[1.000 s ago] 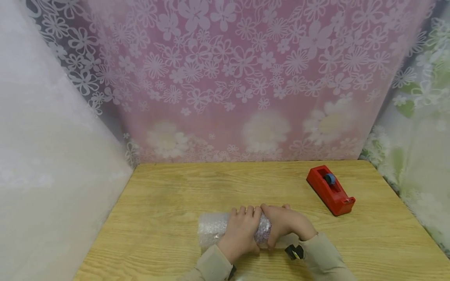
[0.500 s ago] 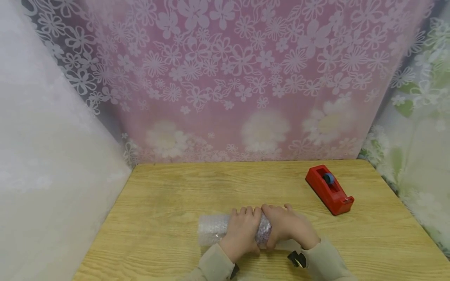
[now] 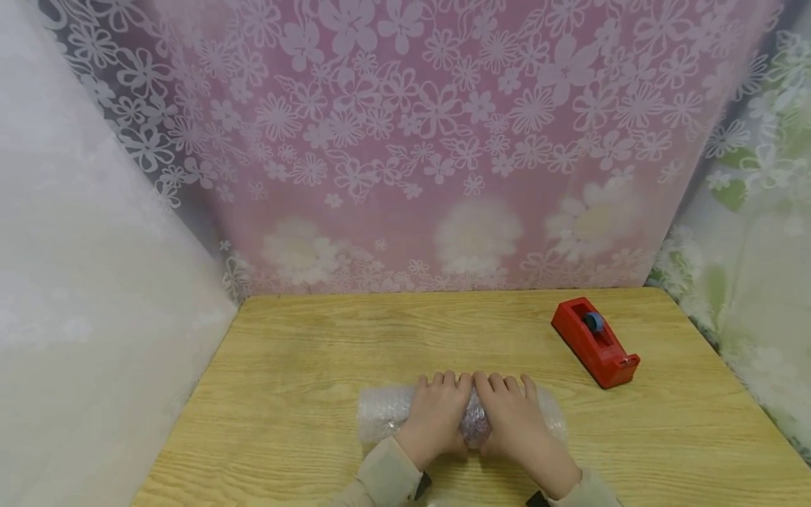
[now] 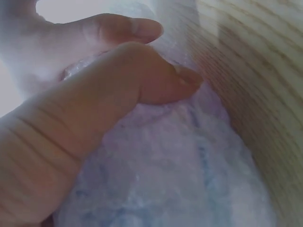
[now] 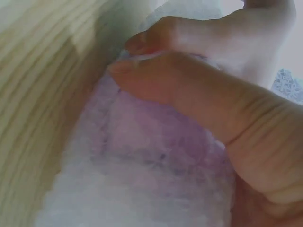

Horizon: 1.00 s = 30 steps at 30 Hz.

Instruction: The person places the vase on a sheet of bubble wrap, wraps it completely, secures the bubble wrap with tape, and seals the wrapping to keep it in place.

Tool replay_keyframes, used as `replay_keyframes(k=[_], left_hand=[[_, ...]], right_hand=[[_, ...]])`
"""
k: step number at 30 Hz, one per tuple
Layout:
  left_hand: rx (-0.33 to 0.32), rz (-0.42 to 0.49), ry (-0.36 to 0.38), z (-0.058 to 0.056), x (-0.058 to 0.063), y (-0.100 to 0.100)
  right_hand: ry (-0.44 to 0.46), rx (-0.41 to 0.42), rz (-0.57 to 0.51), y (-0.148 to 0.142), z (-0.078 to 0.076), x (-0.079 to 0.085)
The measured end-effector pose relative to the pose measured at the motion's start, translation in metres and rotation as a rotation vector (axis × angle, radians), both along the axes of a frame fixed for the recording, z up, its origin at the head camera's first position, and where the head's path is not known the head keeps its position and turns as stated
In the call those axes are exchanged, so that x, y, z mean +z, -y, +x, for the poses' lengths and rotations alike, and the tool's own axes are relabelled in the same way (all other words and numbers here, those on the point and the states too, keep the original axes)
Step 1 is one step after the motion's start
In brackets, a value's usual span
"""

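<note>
A bubble-wrapped bundle [image 3: 383,414], roughly cylindrical, lies crosswise near the front of the table. Something purplish shows through the clear wrap around its middle; what it is cannot be made out. My left hand [image 3: 437,417] grips the bundle left of centre, fingers over the far side. Right beside it, my right hand [image 3: 514,422] holds the bundle in the same way, and wrap sticks out past both hands. In the left wrist view the two thumbs press close together on the near side of the wrap [image 4: 156,165]. The right wrist view has the purple patch [image 5: 151,132] under my thumb.
A red tape dispenser [image 3: 592,345] with a blue-cored roll stands at the table's right rear. The wood-grain table [image 3: 304,352] meets a pink floral curtain [image 3: 393,141] at the back. Pale sheets hang at both sides.
My right hand has turned from lying sideways at the bundle to gripping it from above, fingers forward, uncovering the bundle's right end. My left hand has stayed in place.
</note>
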State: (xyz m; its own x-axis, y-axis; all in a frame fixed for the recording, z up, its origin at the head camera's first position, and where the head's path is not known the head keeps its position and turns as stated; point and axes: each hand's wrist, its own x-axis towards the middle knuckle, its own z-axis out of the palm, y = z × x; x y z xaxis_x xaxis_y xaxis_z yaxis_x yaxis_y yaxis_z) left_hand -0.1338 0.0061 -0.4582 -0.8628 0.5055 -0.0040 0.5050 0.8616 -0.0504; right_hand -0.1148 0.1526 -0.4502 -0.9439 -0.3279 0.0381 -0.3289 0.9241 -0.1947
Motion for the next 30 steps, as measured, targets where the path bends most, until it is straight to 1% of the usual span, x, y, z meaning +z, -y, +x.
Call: replay_keyframes(k=[3,6,14,19,27,30], left_hand=[[-0.006,0.004,0.008,-0.002,0.000,0.002],[-0.011,0.005,-0.001,-0.002,0.000,0.004],[-0.053,0.019,-0.030,0.002,0.001,0.007],[-0.043,0.011,-0.067,0.004,0.000,0.005],[-0.041,0.019,-0.161,0.006,-0.006,0.001],[-0.040,0.026,-0.170,0.005,-0.007,0.000]], right_hand=[[-0.022,-0.003,-0.008,0.000,0.000,-0.003],[-0.031,-0.002,-0.019,0.000,-0.001,-0.004],[-0.018,-0.004,-0.006,-0.001,-0.001,-0.004],[0.018,-0.001,-0.013,-0.001,-0.003,-0.001],[0.098,0.007,-0.011,-0.003,-0.012,0.005],[0.126,0.017,-0.011,-0.004,-0.015,0.007]])
